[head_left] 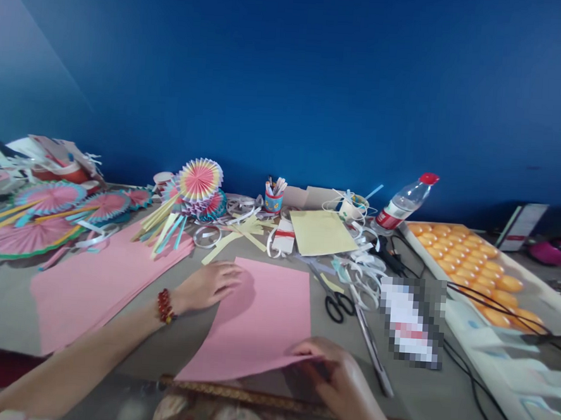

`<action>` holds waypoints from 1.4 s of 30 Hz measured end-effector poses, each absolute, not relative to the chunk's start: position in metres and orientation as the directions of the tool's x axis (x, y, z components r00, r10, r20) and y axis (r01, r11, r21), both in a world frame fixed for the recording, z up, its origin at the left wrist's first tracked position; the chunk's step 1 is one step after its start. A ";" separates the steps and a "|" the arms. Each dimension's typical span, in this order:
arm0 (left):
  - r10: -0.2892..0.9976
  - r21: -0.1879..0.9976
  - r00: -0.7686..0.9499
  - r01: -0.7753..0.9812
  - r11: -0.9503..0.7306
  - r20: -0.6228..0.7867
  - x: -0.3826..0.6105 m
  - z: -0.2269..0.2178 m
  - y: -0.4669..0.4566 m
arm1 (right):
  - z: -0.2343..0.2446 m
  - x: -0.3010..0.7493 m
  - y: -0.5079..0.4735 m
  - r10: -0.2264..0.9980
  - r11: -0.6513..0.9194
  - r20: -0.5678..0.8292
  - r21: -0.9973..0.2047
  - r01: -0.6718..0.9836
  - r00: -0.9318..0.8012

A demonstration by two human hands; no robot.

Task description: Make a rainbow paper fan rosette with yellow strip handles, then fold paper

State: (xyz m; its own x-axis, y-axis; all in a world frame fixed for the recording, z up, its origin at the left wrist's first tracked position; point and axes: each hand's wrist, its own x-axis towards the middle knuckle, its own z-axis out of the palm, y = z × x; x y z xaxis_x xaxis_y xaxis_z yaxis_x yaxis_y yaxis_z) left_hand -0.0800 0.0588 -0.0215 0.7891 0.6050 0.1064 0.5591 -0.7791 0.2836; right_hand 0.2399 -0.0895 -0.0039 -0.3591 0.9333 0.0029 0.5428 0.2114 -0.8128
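A pink sheet of paper (266, 323) lies in front of me, its near edge lifted a little off the table. My left hand (212, 286), with a red bead bracelet (164, 306) at the wrist, rests flat at the sheet's upper left edge, fingers stretched out. At the lower right corner, my right hand (332, 368) pinches the sheet between thumb and fingers. Black-handled scissors (335, 307) and a long metal tool (373, 355) lie to the right of the paper. More pink sheets (99, 287) are stacked on the left.
Folded paper rosettes (199, 181) and paper strips (241, 233) cover the back left. Behind the sheet are a yellow sheet (321, 231) and a pen cup (274, 201). A tilted bottle (404, 202), orange balls in a tray (463, 256) and black cables (476, 380) occupy the right.
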 end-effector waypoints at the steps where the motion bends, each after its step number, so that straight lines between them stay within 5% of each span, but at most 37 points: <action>1: 0.607 0.284 0.787 0.560 -0.778 0.110 -0.084 -0.025 0.052 | -0.005 0.241 -0.089 0.938 0.200 0.000 -0.816 0.542 -0.346; 11: 0.617 0.401 0.770 0.521 -0.754 0.160 -0.094 -0.024 0.011 | -0.035 0.243 -0.074 0.995 0.073 0.103 -0.664 0.745 -0.006; 20: 0.611 0.395 0.766 0.508 -0.765 0.198 -0.096 -0.028 0.009 | -0.057 0.244 -0.040 0.935 0.233 0.342 -0.401 0.886 -0.091; 27: 0.819 0.541 0.431 0.615 -0.574 0.378 -0.108 -0.031 0.006 | -0.061 0.240 -0.030 0.949 0.219 0.290 -0.325 0.920 -0.124; 31: 0.638 0.380 0.674 0.517 -0.767 0.372 -0.093 -0.001 0.000 | -0.060 0.239 -0.030 0.949 0.239 0.280 -0.343 0.908 -0.144; 34: 0.493 0.252 0.854 0.446 -0.859 0.167 -0.077 0.010 -0.006 | -0.059 0.238 -0.029 0.939 0.257 0.309 -0.338 0.905 -0.151; 42: 0.521 0.175 0.851 0.505 -0.845 0.061 -0.074 -0.017 -0.009 | -0.055 0.238 -0.028 0.915 0.313 0.361 -0.352 0.882 -0.180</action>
State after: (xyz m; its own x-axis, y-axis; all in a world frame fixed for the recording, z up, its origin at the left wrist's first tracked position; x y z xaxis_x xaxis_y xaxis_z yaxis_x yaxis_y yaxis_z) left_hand -0.0735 -0.0090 -0.0167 0.8511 0.5214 0.0614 0.5051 -0.8451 0.1753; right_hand 0.2378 -0.0284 -0.0548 -0.1802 0.9149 0.3613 0.8823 0.3126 -0.3518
